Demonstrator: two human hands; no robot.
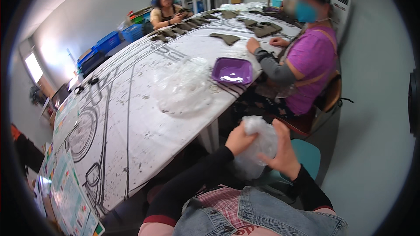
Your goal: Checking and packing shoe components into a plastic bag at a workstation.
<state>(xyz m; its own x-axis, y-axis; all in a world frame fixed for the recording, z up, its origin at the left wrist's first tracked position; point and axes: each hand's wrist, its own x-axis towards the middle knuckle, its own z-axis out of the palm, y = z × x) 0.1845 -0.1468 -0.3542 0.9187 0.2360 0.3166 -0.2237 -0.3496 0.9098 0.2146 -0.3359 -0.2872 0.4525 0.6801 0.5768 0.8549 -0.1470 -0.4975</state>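
Both my hands are around a bundled clear plastic bag [261, 136], held off the table above a teal chair seat. My left hand [240, 139] has its fingers closed on the bag's left side, near the top. On the other side my right hand [284, 155] grips it, thumb up and fingers curled against the plastic. The bag's lower part hangs below my hands. What is inside it, if anything, I cannot make out. A loose heap of clear plastic bags [183, 86] lies on the table beside a purple plastic tray [232, 70].
A white table [144, 122] with black line drawings stretches away to the left. Dark olive fabric pieces [225, 39] lie at its far end. A co-worker in a purple shirt [313, 61] sits at right; another person [166, 11] sits far off. Printed sheets [74, 196] lie at left.
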